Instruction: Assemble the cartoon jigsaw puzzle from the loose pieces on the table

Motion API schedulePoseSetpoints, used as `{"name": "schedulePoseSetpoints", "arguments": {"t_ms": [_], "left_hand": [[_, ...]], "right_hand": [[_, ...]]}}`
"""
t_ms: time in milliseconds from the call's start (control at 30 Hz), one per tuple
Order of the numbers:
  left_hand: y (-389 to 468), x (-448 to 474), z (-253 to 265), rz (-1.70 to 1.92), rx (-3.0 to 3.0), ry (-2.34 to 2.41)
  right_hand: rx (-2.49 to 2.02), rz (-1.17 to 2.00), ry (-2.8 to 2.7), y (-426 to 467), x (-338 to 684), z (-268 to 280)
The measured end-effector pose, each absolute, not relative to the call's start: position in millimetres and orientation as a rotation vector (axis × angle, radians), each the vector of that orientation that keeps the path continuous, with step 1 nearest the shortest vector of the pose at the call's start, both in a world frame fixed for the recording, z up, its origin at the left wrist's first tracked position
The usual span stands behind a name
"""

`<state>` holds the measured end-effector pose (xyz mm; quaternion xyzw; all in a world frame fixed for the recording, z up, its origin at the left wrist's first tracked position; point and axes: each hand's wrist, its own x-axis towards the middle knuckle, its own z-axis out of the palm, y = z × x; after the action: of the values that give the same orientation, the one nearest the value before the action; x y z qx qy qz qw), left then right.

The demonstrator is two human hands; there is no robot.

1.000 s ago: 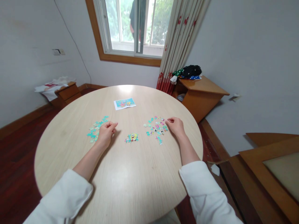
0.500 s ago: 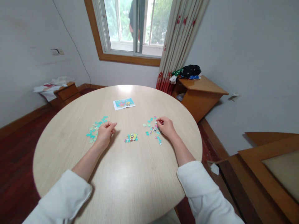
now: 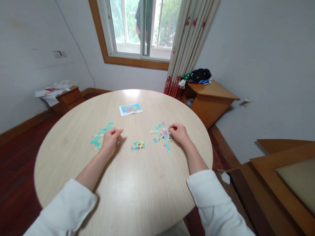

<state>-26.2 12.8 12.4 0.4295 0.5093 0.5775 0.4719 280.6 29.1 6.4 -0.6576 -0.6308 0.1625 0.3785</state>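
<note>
Pale round table (image 3: 137,186); on it, a joined puzzle patch (image 3: 140,144), partly yellow; left of the patch, loose green pieces (image 3: 99,135), left hand (image 3: 110,139) beside them, fingers curled in, cannot tell if closed on anything; right of the patch, mixed loose pieces (image 3: 164,133), right hand (image 3: 179,132) at their right edge, fingertips bunched close, cannot tell if holding one; beyond the patch, printed picture sheet (image 3: 131,109).

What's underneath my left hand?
Teal and pale-green puzzle pieces show on the table along the left of your left hand; whatever lies directly beneath it is covered.
</note>
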Motion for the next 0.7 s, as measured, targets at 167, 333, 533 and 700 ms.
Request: {"name": "schedulePoseSetpoints", "arguments": {"t_ms": [167, 333, 533, 700], "left_hand": [[13.9, -26.7, 10.6, 1.427, 1.047, 1.24], [15.0, -27.2, 9.8, 1.429, 1.027, 1.23], [15.7, -27.9, 8.0, 1.437, 1.025, 1.218], [16.9, -28.9, 5.7, 1.439, 1.023, 1.22]], "right_hand": [[-1.666, 0.472, -1.613, 29.1, 283.3, 4.9], [-1.606, 0.539, -1.631, 28.8, 283.5, 3.8], [-1.552, 0.634, -1.619, 27.3, 281.4, 4.2], [-1.538, 0.687, -1.651, 23.6, 279.9, 9.3]]}}
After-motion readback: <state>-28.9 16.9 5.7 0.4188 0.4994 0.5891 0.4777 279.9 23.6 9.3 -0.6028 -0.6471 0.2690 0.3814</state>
